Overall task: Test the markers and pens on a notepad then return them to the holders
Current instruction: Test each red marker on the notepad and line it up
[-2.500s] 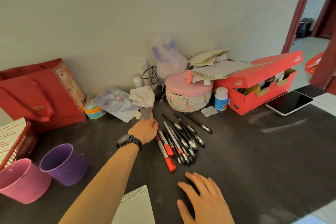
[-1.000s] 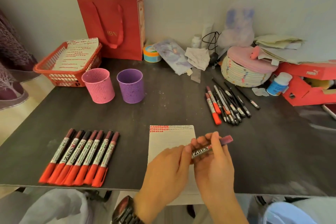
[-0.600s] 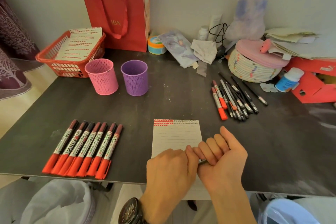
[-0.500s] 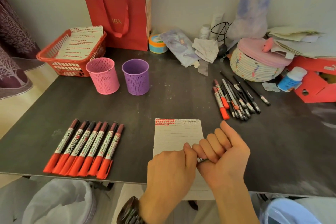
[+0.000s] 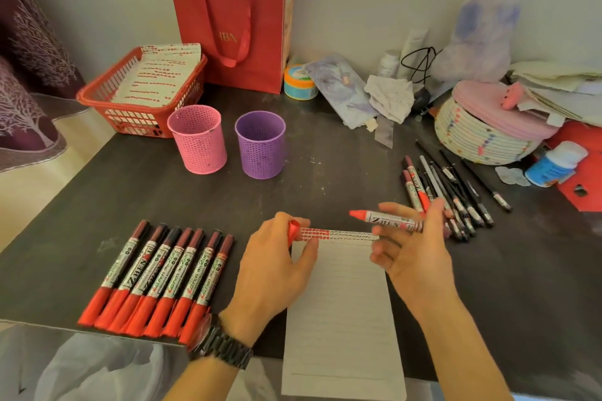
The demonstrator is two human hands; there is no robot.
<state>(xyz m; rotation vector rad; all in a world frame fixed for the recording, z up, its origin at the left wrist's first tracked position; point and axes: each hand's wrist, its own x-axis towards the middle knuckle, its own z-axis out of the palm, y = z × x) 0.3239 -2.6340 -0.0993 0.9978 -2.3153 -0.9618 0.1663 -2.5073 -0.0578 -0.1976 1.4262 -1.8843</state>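
My right hand [image 5: 412, 255] holds an uncapped red marker [image 5: 387, 220] above the top of the lined notepad [image 5: 338, 312], its red tip pointing left. My left hand [image 5: 272, 270] pinches the marker's red cap [image 5: 293, 231] at the notepad's top left corner. The notepad's top line bears red and dark test marks. Several red markers [image 5: 163, 277] lie in a row at the left. More markers and black pens [image 5: 446, 192] lie in a pile at the right. A pink holder [image 5: 198, 138] and a purple holder [image 5: 260, 144] stand behind.
A red basket [image 5: 136, 111] with marked paper and a red gift bag [image 5: 234, 16] stand at the back left. A woven basket with a pink lid [image 5: 482, 133], a small blue-labelled bottle [image 5: 553, 168] and a red box sit at the right. The table's front edge [image 5: 65, 324] runs below the markers.
My hands were together on the capped marker; now they are apart, the cap off in my left hand and the bared marker in my right.
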